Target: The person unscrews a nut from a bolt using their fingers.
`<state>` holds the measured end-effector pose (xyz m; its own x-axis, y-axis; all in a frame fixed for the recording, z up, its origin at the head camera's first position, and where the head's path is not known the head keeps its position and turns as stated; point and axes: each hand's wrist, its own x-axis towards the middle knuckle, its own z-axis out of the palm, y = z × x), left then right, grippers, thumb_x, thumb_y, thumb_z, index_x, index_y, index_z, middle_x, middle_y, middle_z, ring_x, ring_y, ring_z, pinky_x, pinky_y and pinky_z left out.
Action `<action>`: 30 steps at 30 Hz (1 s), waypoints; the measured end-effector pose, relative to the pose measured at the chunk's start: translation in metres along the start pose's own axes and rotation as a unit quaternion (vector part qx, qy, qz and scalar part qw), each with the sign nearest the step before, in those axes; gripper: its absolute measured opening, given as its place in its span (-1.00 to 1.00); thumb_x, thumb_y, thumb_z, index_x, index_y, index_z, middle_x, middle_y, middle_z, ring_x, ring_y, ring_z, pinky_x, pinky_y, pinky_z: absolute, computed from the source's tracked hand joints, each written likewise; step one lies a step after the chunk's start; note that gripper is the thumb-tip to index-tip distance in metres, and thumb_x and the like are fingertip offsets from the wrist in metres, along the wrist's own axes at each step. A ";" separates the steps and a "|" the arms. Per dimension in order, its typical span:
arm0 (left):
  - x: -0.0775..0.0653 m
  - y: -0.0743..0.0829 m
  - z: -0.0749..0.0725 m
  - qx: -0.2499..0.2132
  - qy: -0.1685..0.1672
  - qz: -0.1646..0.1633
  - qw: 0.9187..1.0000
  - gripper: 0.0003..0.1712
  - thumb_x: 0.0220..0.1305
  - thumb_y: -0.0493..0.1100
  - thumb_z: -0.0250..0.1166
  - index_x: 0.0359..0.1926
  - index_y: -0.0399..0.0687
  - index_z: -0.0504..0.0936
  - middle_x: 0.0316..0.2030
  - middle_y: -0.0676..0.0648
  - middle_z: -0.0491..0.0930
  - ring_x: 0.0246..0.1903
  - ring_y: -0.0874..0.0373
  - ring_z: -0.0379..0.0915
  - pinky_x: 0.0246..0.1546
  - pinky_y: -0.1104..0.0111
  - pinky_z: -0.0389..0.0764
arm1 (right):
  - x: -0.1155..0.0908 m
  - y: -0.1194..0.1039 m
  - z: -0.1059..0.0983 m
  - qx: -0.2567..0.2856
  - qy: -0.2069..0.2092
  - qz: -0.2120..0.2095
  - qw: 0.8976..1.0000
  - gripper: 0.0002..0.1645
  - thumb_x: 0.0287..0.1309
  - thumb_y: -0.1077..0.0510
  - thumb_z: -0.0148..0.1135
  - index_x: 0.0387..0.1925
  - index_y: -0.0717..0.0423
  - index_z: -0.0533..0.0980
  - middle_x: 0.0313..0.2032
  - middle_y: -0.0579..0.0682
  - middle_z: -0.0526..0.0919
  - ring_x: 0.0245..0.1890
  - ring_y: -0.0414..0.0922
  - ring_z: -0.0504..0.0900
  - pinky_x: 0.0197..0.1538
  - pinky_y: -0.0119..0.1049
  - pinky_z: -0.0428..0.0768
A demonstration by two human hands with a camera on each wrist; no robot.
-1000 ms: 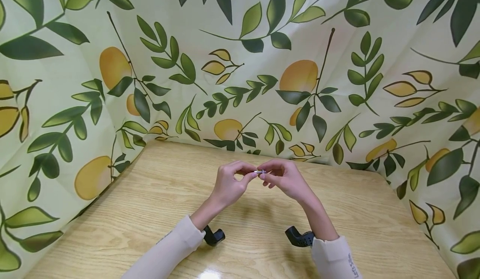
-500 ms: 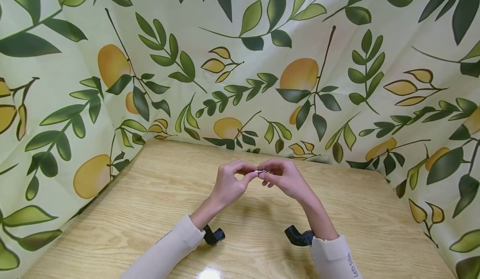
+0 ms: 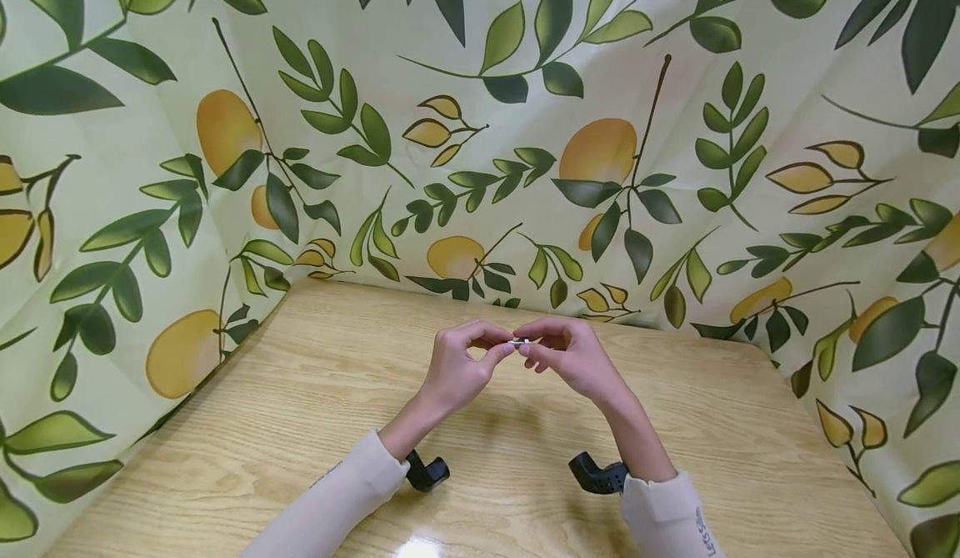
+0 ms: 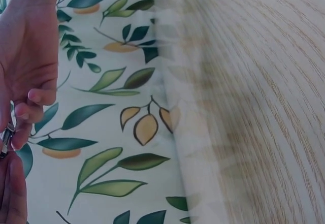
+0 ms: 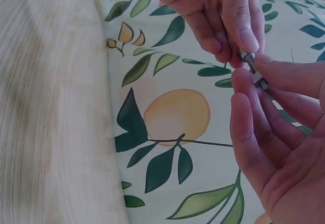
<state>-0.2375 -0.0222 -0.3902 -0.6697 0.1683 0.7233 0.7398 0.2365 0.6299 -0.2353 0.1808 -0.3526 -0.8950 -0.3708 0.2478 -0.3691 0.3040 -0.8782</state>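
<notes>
Above the middle of the wooden table [image 3: 300, 408], both hands meet at a small threaded metal bolt [image 3: 520, 343] with a nut on it. My left hand [image 3: 501, 344] pinches one end between thumb and fingertips. My right hand [image 3: 536, 346] pinches the other end. In the right wrist view the bolt [image 5: 252, 68] lies between the left hand [image 5: 231, 36] above and the right hand [image 5: 254, 76] below. In the left wrist view only an end of the bolt [image 4: 6, 140] shows at the frame edge, held by the left hand [image 4: 20, 127].
A leaf-and-lemon printed cloth [image 3: 480, 124] walls in the table at the back and on both sides. Black wrist camera mounts [image 3: 427, 470] [image 3: 597, 473] hang under the two cream sleeves. Bare wood lies all around the hands.
</notes>
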 end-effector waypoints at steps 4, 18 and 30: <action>0.000 0.000 0.000 -0.002 -0.002 -0.003 1.000 -0.94 0.21 -0.30 0.50 -0.28 -0.12 0.79 -0.33 -0.04 0.81 -0.35 0.20 0.74 -0.23 0.41 0.74 | 0.000 0.002 -0.001 -0.001 -0.005 0.003 1.000 -0.71 0.29 0.25 0.38 0.01 0.30 0.67 -0.13 0.28 0.77 -0.39 -0.14 0.74 -0.28 -0.26 0.76; 0.000 0.000 0.000 -0.002 0.001 -0.001 1.000 -0.93 0.21 -0.30 0.50 -0.27 -0.14 0.79 -0.33 -0.05 0.81 -0.36 0.19 0.74 -0.25 0.42 0.73 | 0.001 0.002 -0.002 -0.011 -0.009 0.004 1.000 -0.72 0.35 0.21 0.33 0.01 0.29 0.67 -0.12 0.28 0.77 -0.38 -0.15 0.75 -0.28 -0.25 0.76; 0.001 0.000 0.000 0.004 0.005 0.017 1.000 -0.90 0.23 -0.30 0.48 -0.21 -0.17 0.81 -0.31 -0.06 0.82 -0.36 0.17 0.73 -0.30 0.34 0.75 | 0.000 0.001 0.000 -0.006 0.010 -0.005 1.000 -0.71 0.30 0.26 0.38 0.01 0.32 0.67 -0.08 0.31 0.76 -0.37 -0.17 0.76 -0.27 -0.27 0.76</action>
<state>-0.2383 -0.0223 -0.3897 -0.6439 0.1675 0.7465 0.7612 0.2387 0.6030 -0.2357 0.1815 -0.3532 -0.8960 -0.3569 0.2642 -0.3805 0.3105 -0.8711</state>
